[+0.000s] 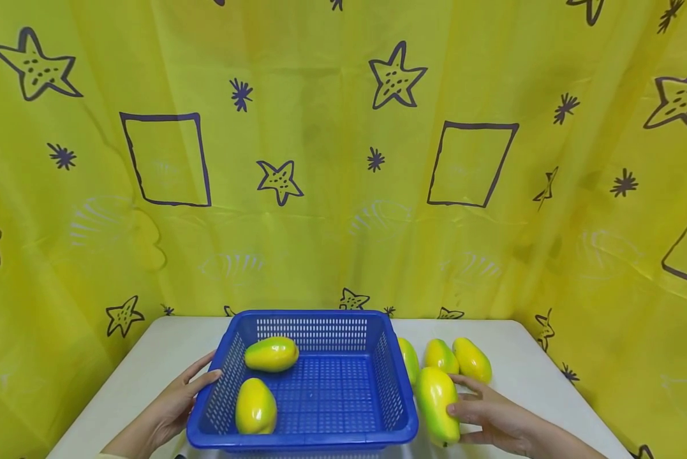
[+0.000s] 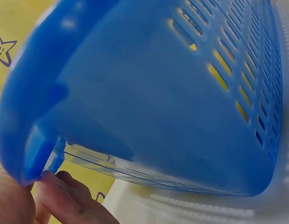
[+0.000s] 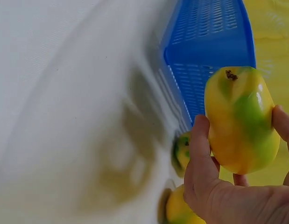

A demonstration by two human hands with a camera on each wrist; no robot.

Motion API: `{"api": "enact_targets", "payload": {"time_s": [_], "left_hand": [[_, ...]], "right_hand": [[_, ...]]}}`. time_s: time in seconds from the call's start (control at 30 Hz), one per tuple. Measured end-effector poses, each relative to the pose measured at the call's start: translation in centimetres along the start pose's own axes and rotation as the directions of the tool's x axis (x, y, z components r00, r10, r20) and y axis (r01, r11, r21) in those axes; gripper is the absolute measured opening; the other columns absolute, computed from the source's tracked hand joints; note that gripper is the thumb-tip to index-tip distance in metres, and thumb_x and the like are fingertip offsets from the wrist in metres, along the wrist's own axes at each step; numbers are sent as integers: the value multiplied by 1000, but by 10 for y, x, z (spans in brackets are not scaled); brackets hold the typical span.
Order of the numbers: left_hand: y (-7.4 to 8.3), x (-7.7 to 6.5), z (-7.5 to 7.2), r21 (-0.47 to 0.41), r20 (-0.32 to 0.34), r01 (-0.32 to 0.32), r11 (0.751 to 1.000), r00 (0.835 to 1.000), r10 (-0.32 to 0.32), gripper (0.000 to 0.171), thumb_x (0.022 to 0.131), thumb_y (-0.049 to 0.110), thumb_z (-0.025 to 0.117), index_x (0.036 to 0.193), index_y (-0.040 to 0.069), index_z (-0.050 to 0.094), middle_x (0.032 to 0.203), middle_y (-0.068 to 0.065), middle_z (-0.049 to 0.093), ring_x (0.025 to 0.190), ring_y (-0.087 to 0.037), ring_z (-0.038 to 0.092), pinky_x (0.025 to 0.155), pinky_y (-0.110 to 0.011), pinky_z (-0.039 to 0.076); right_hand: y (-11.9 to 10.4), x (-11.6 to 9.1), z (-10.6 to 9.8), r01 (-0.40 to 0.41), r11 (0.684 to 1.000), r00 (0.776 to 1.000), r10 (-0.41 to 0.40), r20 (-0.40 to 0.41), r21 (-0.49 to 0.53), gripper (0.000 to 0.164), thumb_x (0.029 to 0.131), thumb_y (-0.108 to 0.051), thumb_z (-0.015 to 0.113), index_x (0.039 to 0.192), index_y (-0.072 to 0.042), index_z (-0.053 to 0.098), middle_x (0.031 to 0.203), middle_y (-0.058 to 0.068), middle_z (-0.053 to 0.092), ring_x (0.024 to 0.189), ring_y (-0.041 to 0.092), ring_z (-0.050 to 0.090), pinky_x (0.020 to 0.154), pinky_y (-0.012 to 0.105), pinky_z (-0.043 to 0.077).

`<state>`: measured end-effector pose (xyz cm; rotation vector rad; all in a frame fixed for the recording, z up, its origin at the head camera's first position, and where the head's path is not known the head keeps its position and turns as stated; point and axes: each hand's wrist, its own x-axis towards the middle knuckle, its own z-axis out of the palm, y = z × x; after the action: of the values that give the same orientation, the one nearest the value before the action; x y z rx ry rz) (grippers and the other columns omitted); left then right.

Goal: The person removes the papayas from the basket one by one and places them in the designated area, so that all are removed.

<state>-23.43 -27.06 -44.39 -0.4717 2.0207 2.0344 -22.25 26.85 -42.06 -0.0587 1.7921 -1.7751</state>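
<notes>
A blue plastic basket [image 1: 320, 440] with slotted walls stands on the white table, two yellow-green mangoes inside: one mango [image 1: 271, 354] at the back left, another mango [image 1: 256, 406] at the front left. My left hand [image 1: 173, 401] grips the basket's left rim, thumb on top; in the left wrist view the fingers [image 2: 65, 196] reach under that rim. Just right of the basket, my right hand [image 1: 489, 414] holds a mango [image 1: 438, 405] between thumb and fingers. The right wrist view shows this mango [image 3: 242, 121] raised off the table, its brown stem end visible.
Behind the held mango, more mangoes lie on the table right of the basket: one mango [image 1: 409, 360] partly hidden by the basket wall, a mango [image 1: 441, 356] and another mango [image 1: 472, 360] side by side. A yellow patterned curtain [image 1: 332, 242] surrounds the white table [image 1: 527, 370].
</notes>
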Motion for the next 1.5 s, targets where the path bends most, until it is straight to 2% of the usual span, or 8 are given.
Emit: {"api": "enact_targets", "payload": {"time_s": [0.2,0.4,0.53,0.73,0.9,1.1,1.5], "left_hand": [[0,-1,0,-5,-4,-4,1000,1000,4,84,95,35,64,159,15,13,124,-22,60,89,-26,70,81,-49,59],[0,0,0,-2,-7,-2,1000,1000,2,84,95,35,64,159,15,13,130,-29,54,89,-27,70,81,-49,59],[0,-1,0,-3,-9,-2,1000,1000,2,84,95,35,64,159,15,13,135,-32,49,89,-27,69,81,-49,59],[0,-2,1,-12,-7,-3,1000,1000,2,84,96,36,64,159,15,13,134,-32,50,89,-27,70,81,-49,59],[-1,-3,0,-22,1,-7,1000,1000,7,83,96,36,63,159,15,13,129,-27,55,89,-26,69,81,-47,60],[-1,-2,0,-28,-1,-8,1000,1000,8,82,96,36,64,159,14,15,119,-19,62,87,-25,69,80,-46,60],[-2,-3,0,-41,5,-9,999,1000,9,81,96,35,63,158,15,15,112,-14,65,86,-25,69,79,-45,61]], "right_hand": [[10,5,-1,-21,1000,1000,21,-5,4,88,95,-10,58,151,5,-9,143,47,7,105,27,60,95,57,51],[18,9,-1,-38,999,999,38,10,22,85,95,-8,59,150,6,-5,137,38,31,104,28,62,95,55,52],[23,11,-1,-40,999,999,40,8,26,85,94,-6,61,150,7,-2,133,32,39,104,29,62,95,55,52],[24,12,0,-67,996,998,66,10,53,85,93,-3,60,150,6,-2,129,28,46,104,30,63,96,53,52],[25,12,3,-110,990,994,109,16,86,81,92,-2,60,151,4,4,124,24,50,104,29,62,97,50,52],[28,13,3,-120,992,993,120,-14,28,79,93,-7,60,150,5,8,122,23,54,101,26,65,94,48,55],[32,19,2,-129,991,989,126,-81,-40,75,93,-11,63,149,5,15,120,24,57,100,26,66,91,49,56]]}}
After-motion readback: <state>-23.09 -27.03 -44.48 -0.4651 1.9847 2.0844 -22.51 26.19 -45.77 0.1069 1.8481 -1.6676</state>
